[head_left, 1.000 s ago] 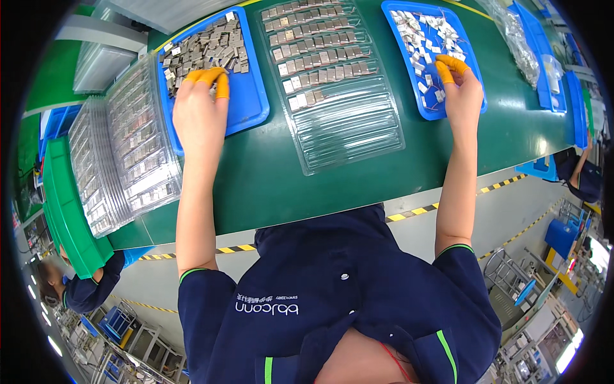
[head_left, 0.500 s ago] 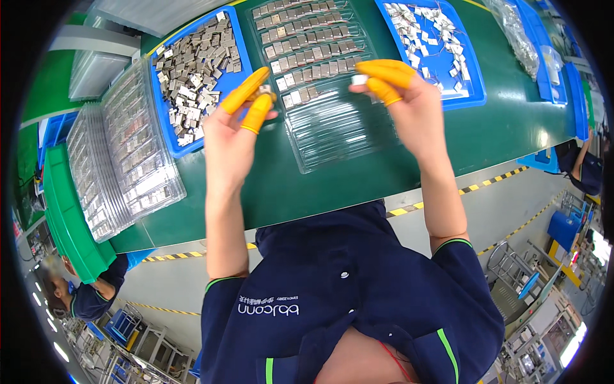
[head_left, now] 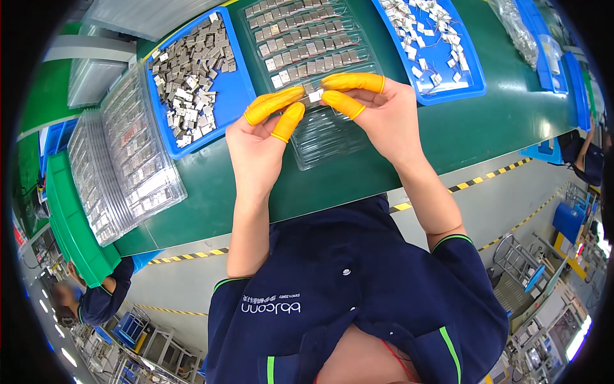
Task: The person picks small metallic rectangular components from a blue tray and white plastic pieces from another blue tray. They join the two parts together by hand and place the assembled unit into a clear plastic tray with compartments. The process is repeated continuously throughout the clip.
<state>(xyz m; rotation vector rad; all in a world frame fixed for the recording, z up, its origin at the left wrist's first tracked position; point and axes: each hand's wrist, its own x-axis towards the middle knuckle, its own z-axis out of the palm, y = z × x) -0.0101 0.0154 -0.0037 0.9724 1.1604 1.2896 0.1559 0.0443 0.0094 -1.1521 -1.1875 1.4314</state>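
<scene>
My left hand (head_left: 259,137) and my right hand (head_left: 387,115), both with yellow finger cots on thumb and forefinger, meet above a clear plastic tray (head_left: 320,147). A small white connector piece (head_left: 316,95) is pinched in the right fingertips. Against it sits a small grey metal shell (head_left: 308,88), at the tips of my left fingers and partly covered by them. The two parts touch; whether one is inside the other I cannot tell. Rows of grey metal pieces (head_left: 300,52) fill the far part of the tray, while its near grooves are bare.
A blue tray (head_left: 231,96) heaped with grey metal shells lies to the left. Another blue tray (head_left: 470,89) at the right holds white wired pieces. Stacked clear trays (head_left: 137,153) and a green bin (head_left: 77,224) stand at far left. Other people work beyond the table.
My hands have come together from apart over the tray. The white piece and the metal shell, held separately before, now meet between my fingertips.
</scene>
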